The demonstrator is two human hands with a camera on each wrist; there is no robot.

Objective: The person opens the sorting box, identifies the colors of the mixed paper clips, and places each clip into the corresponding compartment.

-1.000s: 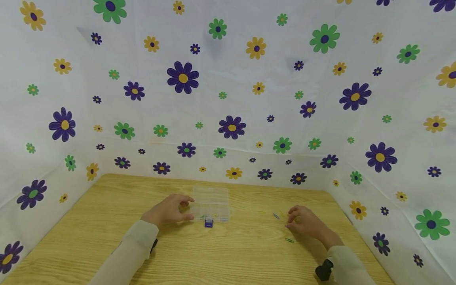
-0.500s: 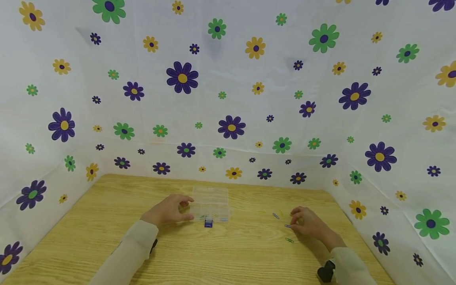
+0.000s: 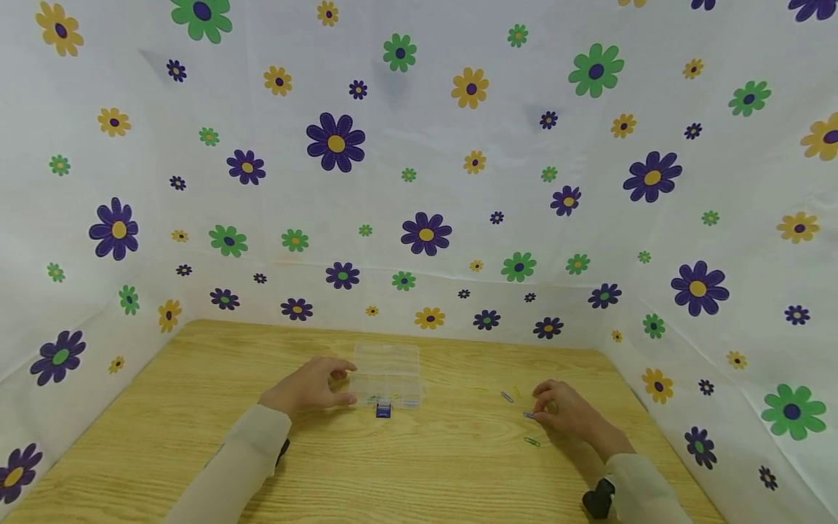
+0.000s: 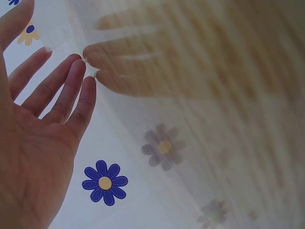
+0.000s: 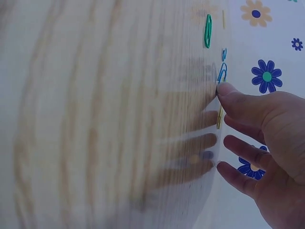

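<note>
In the head view, my left hand (image 3: pixel 317 384) rests at the left side of a clear plastic compartment box (image 3: pixel 409 380), its lid raised at the back. Its fingers are relaxed, fingertips down near the table in the left wrist view. Small green and yellow clips show inside the box. At the right, my right hand (image 3: pixel 568 409) pinches a blue paper clip (image 5: pixel 222 72) between thumb and forefinger, low at the tabletop. Around it lie another blue paper clip (image 3: pixel 507 397), a yellow paper clip (image 3: pixel 517 391) and a green paper clip (image 3: pixel 532 442).
A small dark blue piece (image 3: pixel 382 410) sits at the box's front edge. One more yellow clip (image 3: pixel 481 389) lies between box and right hand. White flowered cloth (image 3: pixel 425 182) walls in the wooden table (image 3: pixel 406 473) at the back and both sides.
My right hand has shifted slightly right and back from the clips, uncovering more of the blue paper clip at its fingertips. The left hand and the box stay where they were.
</note>
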